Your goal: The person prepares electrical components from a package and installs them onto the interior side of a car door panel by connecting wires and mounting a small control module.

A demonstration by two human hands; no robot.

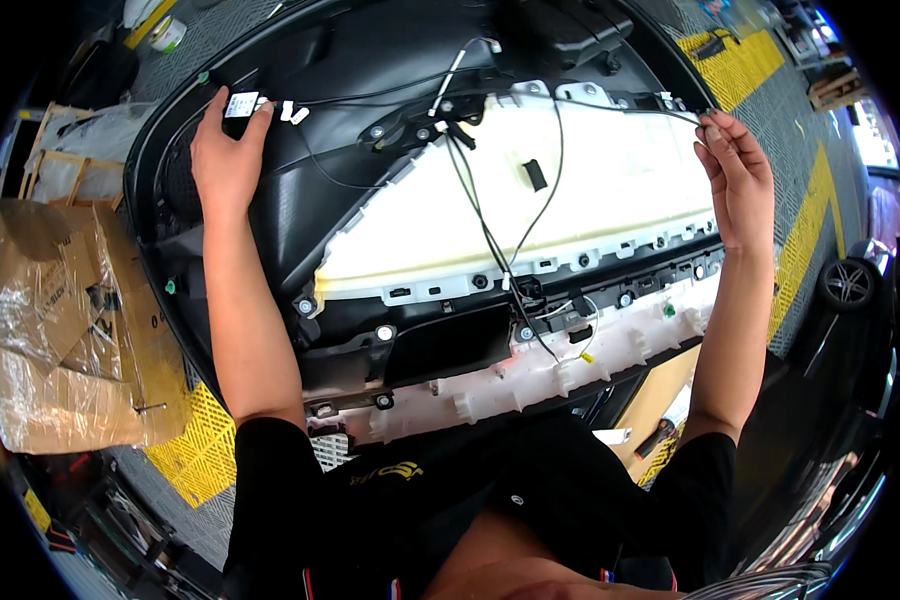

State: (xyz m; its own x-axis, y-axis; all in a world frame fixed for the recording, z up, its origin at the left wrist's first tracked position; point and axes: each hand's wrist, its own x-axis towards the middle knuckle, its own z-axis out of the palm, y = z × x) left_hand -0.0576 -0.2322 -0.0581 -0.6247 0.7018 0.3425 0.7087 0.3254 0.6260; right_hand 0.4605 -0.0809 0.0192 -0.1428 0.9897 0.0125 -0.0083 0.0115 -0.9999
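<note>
A black car door trim panel point(300, 215) lies before me with its inner side up, a cream-white pad point(610, 175) across its middle. At its far left corner, my left hand point(232, 150) has thumb and forefinger closed on either side of a small box with a white label point(242, 104). Small white tags point(288, 110) sit beside the thumb. My right hand point(735, 165) pinches a thin black cable point(660, 112) near the panel's right edge. Toward the left, thin black wires stretch across the panel. More dark wires point(480, 215) hang loosely over the pad.
A large cardboard box wrapped in clear film point(80, 330) stands at the left, below wooden crates point(60, 180). Yellow floor grating point(205, 450) shows beside it. A dark car with a wheel point(850, 285) is at the right. A tin point(168, 34) stands on the floor at far left.
</note>
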